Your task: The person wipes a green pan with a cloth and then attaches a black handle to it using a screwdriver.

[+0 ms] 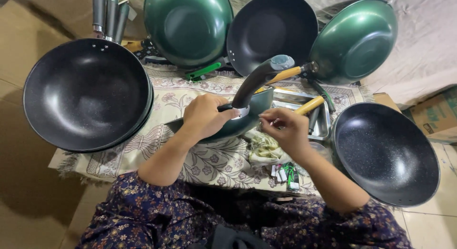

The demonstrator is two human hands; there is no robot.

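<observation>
Hands first: left hand [205, 116] is clamped around the base of a dark handle [259, 77], just where a metal collar meets the green pan [238, 120] held tilted over the middle of the worktop. Right hand [284, 130] sits just right of that joint, fingertips [264, 119] pinched together near the pan rim on something too small to tell. The handle rises up and away from the left hand, ending in a grey cap. The pan lies between both hands, touching the left one.

Pan count: seven groups in view. One green pan in hand; two green pans tipped up at the far side, one far centre-left [188, 25] and one far right [354, 37]; one black pan [271, 32] tipped up between those two; one black pan at near right [385, 154]; a stack of black pans at left [85, 94], number in stack unclear.

A metal tray [323, 123] lies just beyond the right hand, with a yellow-handled tool [308, 106] in it. Small green and white packets [285, 174] lie below the right wrist. A patterned cloth [200, 158] covers the worktop. A cardboard box [438, 115] sits at far right. Dark floral sleeves cover both arms.
</observation>
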